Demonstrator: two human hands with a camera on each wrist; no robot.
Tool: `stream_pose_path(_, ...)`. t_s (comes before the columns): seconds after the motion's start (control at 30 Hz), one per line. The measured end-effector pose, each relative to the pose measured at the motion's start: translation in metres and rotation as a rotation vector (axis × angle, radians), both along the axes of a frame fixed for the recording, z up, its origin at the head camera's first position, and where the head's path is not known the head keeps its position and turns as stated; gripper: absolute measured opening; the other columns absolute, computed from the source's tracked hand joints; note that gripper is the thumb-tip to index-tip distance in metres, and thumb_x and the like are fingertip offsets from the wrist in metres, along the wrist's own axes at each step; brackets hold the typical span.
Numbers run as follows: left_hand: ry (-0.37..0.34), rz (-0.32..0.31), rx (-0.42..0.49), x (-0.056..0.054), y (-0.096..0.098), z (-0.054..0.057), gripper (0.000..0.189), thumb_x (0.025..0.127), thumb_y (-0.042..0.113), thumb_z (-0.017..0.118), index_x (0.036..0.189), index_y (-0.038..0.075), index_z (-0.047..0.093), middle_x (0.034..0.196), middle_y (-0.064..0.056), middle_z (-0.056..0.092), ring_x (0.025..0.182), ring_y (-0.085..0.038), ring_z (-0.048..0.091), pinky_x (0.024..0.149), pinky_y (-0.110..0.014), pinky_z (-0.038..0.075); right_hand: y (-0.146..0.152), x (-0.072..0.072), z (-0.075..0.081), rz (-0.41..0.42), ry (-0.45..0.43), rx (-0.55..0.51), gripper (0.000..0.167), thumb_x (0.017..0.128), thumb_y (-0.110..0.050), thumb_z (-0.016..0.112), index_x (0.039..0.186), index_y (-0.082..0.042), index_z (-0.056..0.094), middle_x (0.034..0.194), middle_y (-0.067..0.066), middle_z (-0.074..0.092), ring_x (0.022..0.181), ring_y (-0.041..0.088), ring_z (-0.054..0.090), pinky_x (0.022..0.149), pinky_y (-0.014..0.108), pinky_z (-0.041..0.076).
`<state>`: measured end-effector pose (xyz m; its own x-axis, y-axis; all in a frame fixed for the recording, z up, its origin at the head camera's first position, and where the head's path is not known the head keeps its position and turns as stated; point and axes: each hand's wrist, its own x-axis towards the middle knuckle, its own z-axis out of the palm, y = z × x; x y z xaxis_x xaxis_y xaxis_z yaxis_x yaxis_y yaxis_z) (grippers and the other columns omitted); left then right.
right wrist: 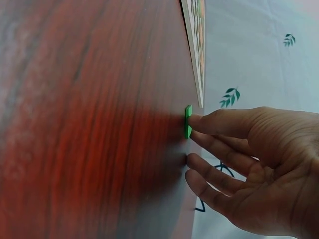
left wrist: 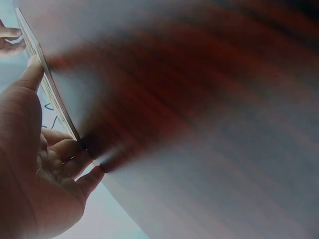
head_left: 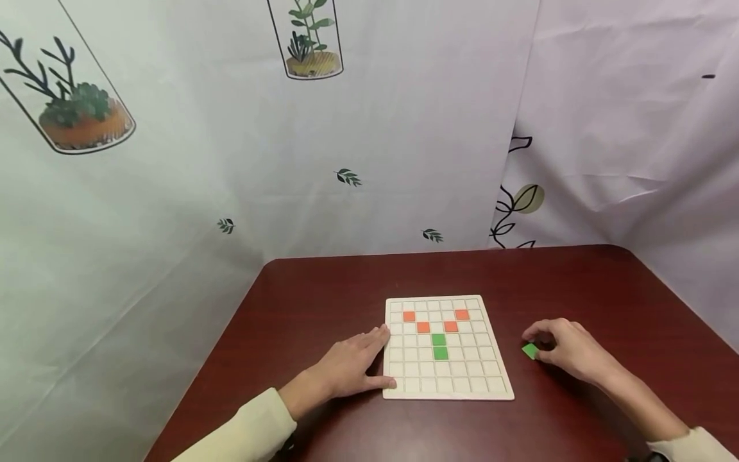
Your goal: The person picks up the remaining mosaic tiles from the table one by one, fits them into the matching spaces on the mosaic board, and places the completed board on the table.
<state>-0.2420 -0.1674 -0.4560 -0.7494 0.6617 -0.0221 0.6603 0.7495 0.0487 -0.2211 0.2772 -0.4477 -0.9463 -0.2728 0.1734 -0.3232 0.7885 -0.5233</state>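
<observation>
A square cream board [head_left: 404, 369] with a grid of cells lies flat on the table. Several orange tiles [head_left: 423, 328] sit in its upper cells in a V, with two green tiles [head_left: 441, 353] in a column below them. My left hand [head_left: 351, 366] rests at the board's left edge, thumb on the lower left corner and fingers stretched along the side. To the right of the board, my right hand [head_left: 571, 350] pinches a loose green tile [right wrist: 188, 122] between thumb and fingertips, at the table surface. The thumb partly covers that tile in the right wrist view.
The dark red-brown table [head_left: 323, 289] has rounded far corners. Behind it hangs a pale cloth [head_left: 404, 160] printed with plants and leaves, and it also runs along both sides.
</observation>
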Motion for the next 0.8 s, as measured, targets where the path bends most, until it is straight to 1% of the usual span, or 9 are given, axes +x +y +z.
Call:
stream_pose_path(0.2,-0.018,0.009,0.015,0.001,0.003,0.002,0.099,0.098,0.071,0.061,0.167,0.006,0.033,0.171,-0.011,0.034,0.152,-0.025,0.043,0.118,-0.043,0.042,0.003,0.000,0.005,-0.003,-0.029,0.010,0.030,0.078,0.003,0.087,0.106,-0.006,0.080,0.101,0.002,0.077,0.094,0.026,0.073,0.079,0.041,0.058)
stream_pose_path(0.33,-0.038,0.030,0.016,0.000,0.002,0.006,0.099,0.097,0.070,0.063,0.167,0.006,0.033,0.170,-0.012,0.036,0.151,-0.027,0.044,0.117,-0.046,0.043,0.002,0.001,0.006,0.003,-0.046,-0.011,0.031,0.080,0.003,0.087,0.109,-0.005,0.080,0.104,0.005,0.077,0.096,0.028,0.073,0.080,0.040,0.058)
stream_pose_path(0.47,-0.054,0.035,0.022,0.000,0.001,0.011,0.099,0.097,0.069,0.064,0.167,0.006,0.033,0.169,-0.013,0.038,0.151,-0.029,0.044,0.116,-0.048,0.044,0.001,0.002,0.010,0.000,-0.052,-0.020,0.032,0.079,0.003,0.087,0.109,-0.005,0.080,0.104,0.006,0.077,0.096,0.028,0.073,0.079,0.040,0.058)
stream_pose_path(0.6,-0.075,0.039,0.028,0.003,0.002,0.010,0.099,0.097,0.071,0.062,0.168,0.008,0.032,0.170,-0.012,0.037,0.152,-0.028,0.043,0.115,-0.049,0.044,0.002,0.004,0.013,-0.004,-0.064,-0.001,0.033,0.079,0.003,0.087,0.110,-0.007,0.080,0.105,0.006,0.077,0.097,0.027,0.073,0.079,0.038,0.057)
stream_pose_path(0.7,-0.071,0.036,0.017,0.001,0.002,0.010,0.099,0.098,0.071,0.061,0.168,0.008,0.032,0.170,-0.011,0.036,0.152,-0.028,0.043,0.116,-0.048,0.043,0.003,0.004,0.010,-0.001,-0.056,-0.007,0.033,0.079,0.003,0.087,0.109,-0.006,0.079,0.105,0.006,0.077,0.097,0.028,0.073,0.079,0.038,0.057)
stream_pose_path(0.8,-0.079,0.043,0.022,0.002,0.003,0.009,0.099,0.097,0.070,0.063,0.168,0.008,0.032,0.170,-0.011,0.035,0.152,-0.028,0.042,0.117,-0.048,0.043,0.003,0.004,0.009,0.004,-0.047,-0.013,0.034,0.078,0.003,0.088,0.109,-0.007,0.079,0.105,0.005,0.077,0.097,0.027,0.073,0.080,0.038,0.058)
